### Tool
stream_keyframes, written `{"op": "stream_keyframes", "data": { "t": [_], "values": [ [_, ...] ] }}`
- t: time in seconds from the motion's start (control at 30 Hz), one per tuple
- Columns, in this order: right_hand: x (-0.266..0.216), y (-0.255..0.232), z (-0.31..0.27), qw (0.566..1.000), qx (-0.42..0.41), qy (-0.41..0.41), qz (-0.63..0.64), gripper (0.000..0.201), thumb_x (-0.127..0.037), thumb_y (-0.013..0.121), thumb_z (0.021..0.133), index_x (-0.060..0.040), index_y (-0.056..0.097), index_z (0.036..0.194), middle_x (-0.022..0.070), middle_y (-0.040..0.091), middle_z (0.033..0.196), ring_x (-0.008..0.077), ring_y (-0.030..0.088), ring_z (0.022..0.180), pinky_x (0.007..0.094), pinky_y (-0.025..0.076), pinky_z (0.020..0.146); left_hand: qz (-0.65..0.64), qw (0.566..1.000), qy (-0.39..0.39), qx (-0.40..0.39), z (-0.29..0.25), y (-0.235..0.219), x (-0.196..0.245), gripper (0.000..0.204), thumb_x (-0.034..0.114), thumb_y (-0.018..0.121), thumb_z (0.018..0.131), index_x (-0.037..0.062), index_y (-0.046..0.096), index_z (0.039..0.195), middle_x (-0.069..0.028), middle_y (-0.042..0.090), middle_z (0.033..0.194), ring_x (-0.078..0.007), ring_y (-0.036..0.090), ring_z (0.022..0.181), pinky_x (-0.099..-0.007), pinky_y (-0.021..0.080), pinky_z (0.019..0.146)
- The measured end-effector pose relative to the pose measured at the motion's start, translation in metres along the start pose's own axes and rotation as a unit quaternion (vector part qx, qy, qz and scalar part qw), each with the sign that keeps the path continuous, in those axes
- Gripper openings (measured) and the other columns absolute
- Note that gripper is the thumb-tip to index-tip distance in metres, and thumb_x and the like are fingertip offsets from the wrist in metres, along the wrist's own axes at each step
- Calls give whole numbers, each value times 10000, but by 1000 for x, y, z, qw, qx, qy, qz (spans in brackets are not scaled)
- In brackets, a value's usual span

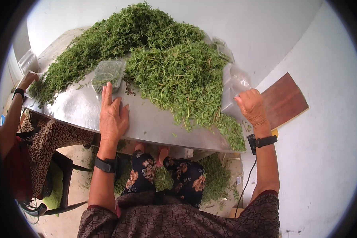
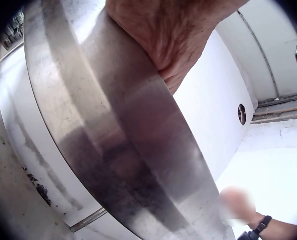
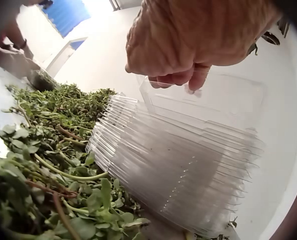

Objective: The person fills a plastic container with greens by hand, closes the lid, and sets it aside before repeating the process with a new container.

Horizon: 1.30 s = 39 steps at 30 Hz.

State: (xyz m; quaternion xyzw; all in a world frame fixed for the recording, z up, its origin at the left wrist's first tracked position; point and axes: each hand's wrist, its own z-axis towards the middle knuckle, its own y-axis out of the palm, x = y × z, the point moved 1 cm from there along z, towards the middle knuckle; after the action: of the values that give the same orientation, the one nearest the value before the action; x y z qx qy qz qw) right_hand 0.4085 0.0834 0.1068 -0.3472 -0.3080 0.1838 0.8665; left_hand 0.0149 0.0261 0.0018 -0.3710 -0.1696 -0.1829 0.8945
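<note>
My left hand point(image 1: 114, 117) lies over the steel tabletop with fingers extended, its fingertips right at the near rim of a clear plastic box point(image 1: 110, 68) that holds some green sprigs. In the left wrist view that hand point(image 2: 173, 35) shows only in part, and the box is out of sight. At the table's right end, my right hand point(image 1: 252, 105) has curled fingers and pinches the edge of a clear plastic container point(image 3: 228, 95) on top of a nested stack of containers point(image 3: 173, 160). A heap of leafy greens point(image 1: 178, 71) sits between the hands.
A larger heap of greens point(image 1: 119, 29) runs along the table's back. At far left, another person's hand point(image 1: 27, 81) reaches to the greens near a clear container point(image 1: 27, 61). A reddish-brown board point(image 1: 285, 97) stands at right by the white wall. The steel table point(image 1: 146, 127) has a curved front edge.
</note>
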Motion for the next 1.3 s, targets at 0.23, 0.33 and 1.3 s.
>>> {"op": "stream_keyframes", "data": {
  "t": [0.23, 0.33, 1.3],
  "values": [
    [3, 1, 0, 999, 6, -30, -25, 230, -152, 692, 762, -67, 492, 687, 87, 479, 635, 256, 486, 632, 369, 426, 607, 2, 1000, 1, -2, 1, 0, 0, 161, 37, 612, 762, -81, 584, 867, -244, 258, 1463, -405, 251, 1354, -419, 326, 1054],
    [8, -2, 5, 998, 44, -3, -41, 230, -153, 690, 765, -65, 494, 685, 88, 484, 628, 259, 488, 626, 370, 426, 602, 2, 1000, 2, -4, 1, 0, 1, 156, 33, 614, 757, -81, 578, 857, -249, 257, 1462, -408, 251, 1353, -421, 323, 1055],
    [60, 13, 39, 967, 169, 188, -33, 301, -239, 628, 838, -56, 489, 643, 115, 528, 560, 320, 539, 548, 418, 427, 504, 3, 999, 31, 41, -2, -3, 1, 290, 4, 631, 738, -73, 576, 1013, -222, 304, 1450, -405, 295, 1332, -443, 317, 1060]
  ]
}}
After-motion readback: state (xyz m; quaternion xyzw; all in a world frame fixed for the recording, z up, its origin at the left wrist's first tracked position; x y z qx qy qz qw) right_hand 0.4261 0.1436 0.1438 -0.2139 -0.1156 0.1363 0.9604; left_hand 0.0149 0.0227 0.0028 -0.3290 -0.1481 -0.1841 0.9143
